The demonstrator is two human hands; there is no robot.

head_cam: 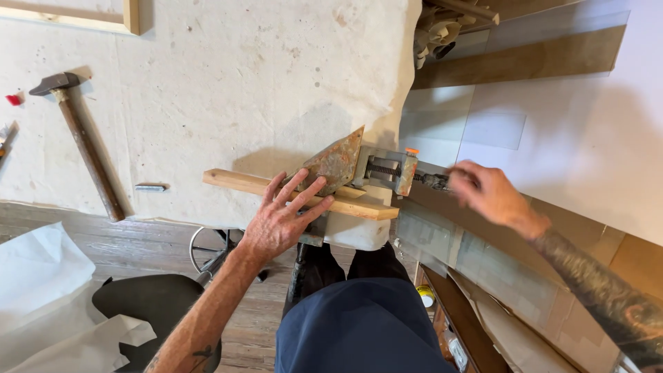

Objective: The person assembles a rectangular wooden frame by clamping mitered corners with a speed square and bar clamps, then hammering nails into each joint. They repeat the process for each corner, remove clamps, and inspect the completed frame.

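Observation:
My left hand lies flat, fingers spread, on a light wooden strip and the lower edge of a rusty, mottled triangular plate. Both rest on the corner of a table under a pale stained cloth. A metal screw clamp with an orange tip grips the plate and strip at the table edge. My right hand, blurred, is closed around the clamp's dark handle, which sticks out to the right.
A hammer with a wooden handle lies on the cloth at left, a short bolt beside it. Sheets of glass and brown boards lie on the floor at right. A black stool and white paper sit lower left.

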